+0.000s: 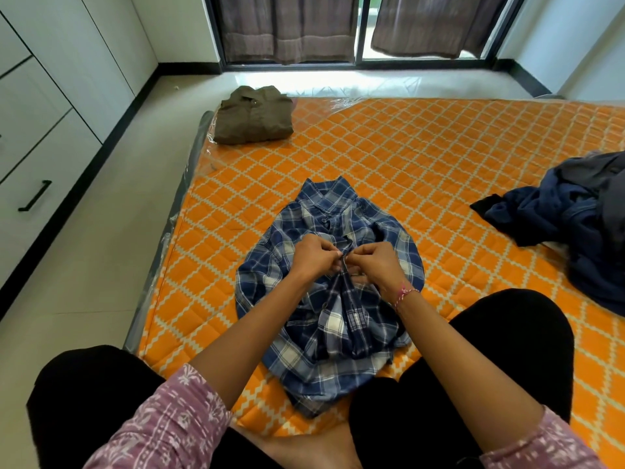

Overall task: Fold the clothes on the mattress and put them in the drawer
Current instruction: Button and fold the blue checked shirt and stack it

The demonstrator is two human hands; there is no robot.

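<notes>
Fingers (333, 253) of left hand (313, 257) and right hand (375, 265) curled, pinching front placket of blue plaid shirt (324, 299), spread mid-mattress (439, 147) before knees. Folded olive shirt (253, 116) at far left corner; dark clothes pile (568, 211) at right edge. Drawers (33, 170) left.

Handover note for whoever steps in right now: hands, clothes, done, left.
Left hand and right hand both pinch the front placket of the blue plaid shirt, apparently buttoning it; it lies collar away on the orange mattress.
Done: olive shirt folded at the mattress's far left corner.
Left: fold the plaid shirt, then the dark clothes pile at right; move everything to the drawer, shut for now.
</notes>
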